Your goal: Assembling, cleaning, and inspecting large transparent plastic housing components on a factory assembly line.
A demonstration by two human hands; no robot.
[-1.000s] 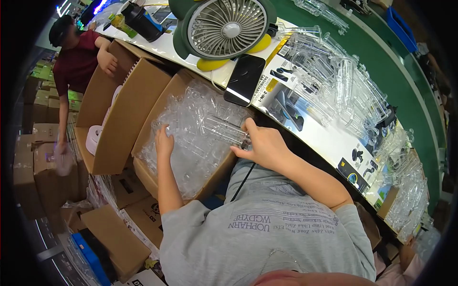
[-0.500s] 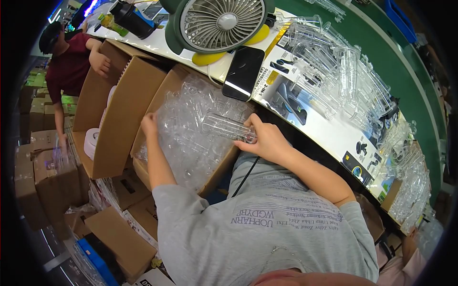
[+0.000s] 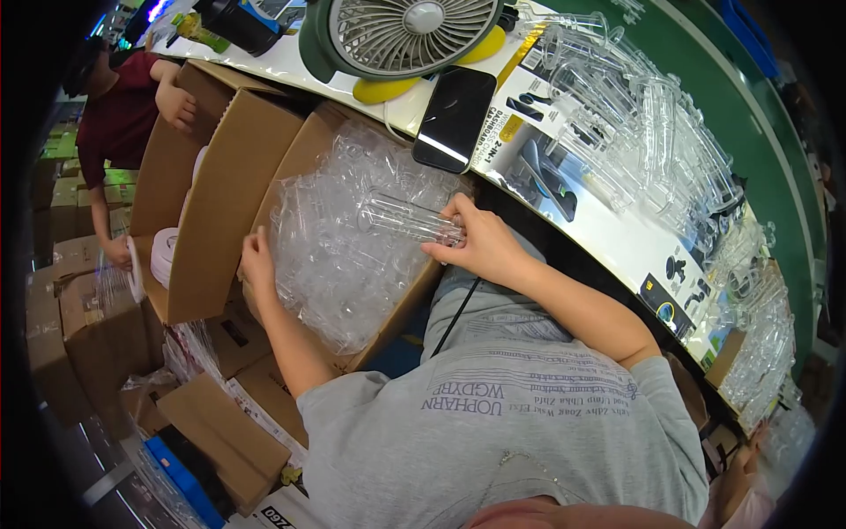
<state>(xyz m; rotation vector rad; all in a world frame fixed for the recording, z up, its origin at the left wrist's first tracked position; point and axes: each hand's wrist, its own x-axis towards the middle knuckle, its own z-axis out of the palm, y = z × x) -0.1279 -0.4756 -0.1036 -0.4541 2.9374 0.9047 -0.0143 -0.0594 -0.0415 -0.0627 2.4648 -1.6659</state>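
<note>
My right hand (image 3: 485,242) grips one end of a clear, ribbed, tube-shaped plastic part (image 3: 401,216), thumb on the near side. The part lies nearly level over the right side of an open cardboard box (image 3: 295,145). Inside that box, a clear plastic bag (image 3: 330,264) bulges with similar transparent pieces. By the left wall of the box is my left hand (image 3: 257,264), its fingers bent and somewhat apart. I see nothing held in it. Its fingertips are beside the bag's left edge, and whether they touch the bag is unclear.
A pile of clear plastic parts (image 3: 652,141) covers the right table. A black phone (image 3: 454,119) and a green fan (image 3: 410,35) stand along the table edge. Another carton (image 3: 229,203) stands left, with a person in a dark red shirt (image 3: 123,106) beyond it.
My left hand has moved left and toward me, its fingers loosening. My right hand has shifted slightly left with the plastic part. The other person now holds a white ring-shaped thing.
</note>
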